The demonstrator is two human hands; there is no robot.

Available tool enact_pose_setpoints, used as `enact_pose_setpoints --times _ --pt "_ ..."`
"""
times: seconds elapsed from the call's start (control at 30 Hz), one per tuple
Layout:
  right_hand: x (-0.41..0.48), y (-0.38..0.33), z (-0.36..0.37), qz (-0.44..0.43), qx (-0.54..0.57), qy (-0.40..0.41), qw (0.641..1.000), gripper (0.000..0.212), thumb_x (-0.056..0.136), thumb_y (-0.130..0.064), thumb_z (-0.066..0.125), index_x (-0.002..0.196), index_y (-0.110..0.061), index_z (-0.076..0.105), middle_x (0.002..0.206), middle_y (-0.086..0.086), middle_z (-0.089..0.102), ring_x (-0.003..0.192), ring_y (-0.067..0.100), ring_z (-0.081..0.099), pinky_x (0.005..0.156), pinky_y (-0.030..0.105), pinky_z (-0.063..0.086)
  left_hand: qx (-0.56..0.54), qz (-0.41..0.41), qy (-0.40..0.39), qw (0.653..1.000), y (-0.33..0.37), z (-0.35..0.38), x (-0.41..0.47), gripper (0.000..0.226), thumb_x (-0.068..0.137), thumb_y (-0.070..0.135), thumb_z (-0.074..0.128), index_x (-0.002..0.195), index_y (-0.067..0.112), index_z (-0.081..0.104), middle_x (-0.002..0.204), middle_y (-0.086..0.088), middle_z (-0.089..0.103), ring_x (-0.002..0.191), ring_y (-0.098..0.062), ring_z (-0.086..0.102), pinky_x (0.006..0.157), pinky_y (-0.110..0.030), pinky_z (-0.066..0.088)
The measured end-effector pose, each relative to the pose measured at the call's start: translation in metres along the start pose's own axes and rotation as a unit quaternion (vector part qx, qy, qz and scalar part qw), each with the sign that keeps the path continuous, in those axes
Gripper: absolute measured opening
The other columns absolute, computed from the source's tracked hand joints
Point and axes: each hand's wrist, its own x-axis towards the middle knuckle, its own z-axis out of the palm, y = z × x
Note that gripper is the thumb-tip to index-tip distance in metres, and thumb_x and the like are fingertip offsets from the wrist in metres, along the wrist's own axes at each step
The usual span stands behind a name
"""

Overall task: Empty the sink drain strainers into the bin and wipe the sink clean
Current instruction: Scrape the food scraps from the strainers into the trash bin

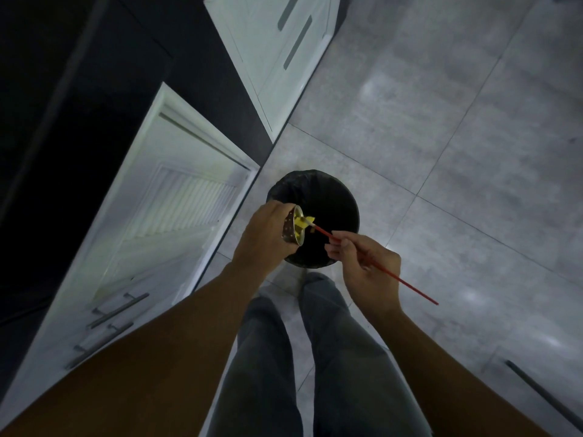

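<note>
Left hand (265, 238) grips the strainer (295, 229), tilted over the bin (315, 187). Right hand (366, 263) pinches a red stick (391, 274), prying yellow scraps (303, 223). Strainer appears light, rigid, likely slippery; hold its perforated wall.

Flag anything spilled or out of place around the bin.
Nothing stands out. The left hand tilts the strainer over the bin, the right hand prods its yellow scraps with a red stick; the floor shows no spill.
</note>
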Motion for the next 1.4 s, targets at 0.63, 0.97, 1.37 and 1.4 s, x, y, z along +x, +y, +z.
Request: enact_pose_setpoints --times 0.63,0.97,1.37,1.4 --pt "-0.005 0.004 0.007 0.018 -0.005 -0.070 0.997 0.018 0.097 -0.015 0.059 0.106 -0.015 0.074 0.096 -0.001 0.077 0.085 0.004 0.075 0.078 0.026 0.063 0.018 0.006 -0.009 1.000 0.004 -0.007 0.000 0.076 0.072 0.022 0.087 0.139 0.012 0.051 0.129 -0.007 0.054 0.119 -0.023 0.054 0.097 -0.036 0.054" --pt "0.001 -0.003 0.017 0.000 0.002 -0.064 0.998 0.029 0.098 -0.010 0.060 0.111 -0.037 0.066 0.097 -0.014 0.074 0.089 0.001 0.074 0.082 0.016 0.057 -0.010 -0.005 -0.031 0.999 0.009 -0.007 0.001 0.075 0.075 0.028 0.085 0.140 0.012 0.051 0.130 -0.009 0.054 0.119 -0.024 0.055 0.099 -0.039 0.053" --pt "-0.014 0.001 0.011 -0.040 -0.035 -0.014 0.998 0.018 0.096 -0.006 0.063 0.109 -0.014 0.074 0.098 0.000 0.077 0.086 0.004 0.075 0.079 0.019 0.060 0.004 -0.031 -0.050 0.998 0.005 -0.003 -0.003 0.081 0.070 0.029 0.087 0.140 0.014 0.050 0.128 -0.008 0.053 0.117 -0.025 0.054 0.096 -0.043 0.053" --pt "-0.013 0.000 0.013 -0.037 -0.042 -0.032 0.998 0.021 0.096 -0.007 0.063 0.109 -0.021 0.072 0.097 -0.004 0.076 0.086 0.003 0.074 0.079 0.017 0.059 0.002 -0.030 -0.051 0.998 0.004 -0.003 -0.003 0.081 0.070 0.029 0.087 0.140 0.013 0.050 0.129 -0.008 0.053 0.117 -0.025 0.054 0.097 -0.042 0.054"
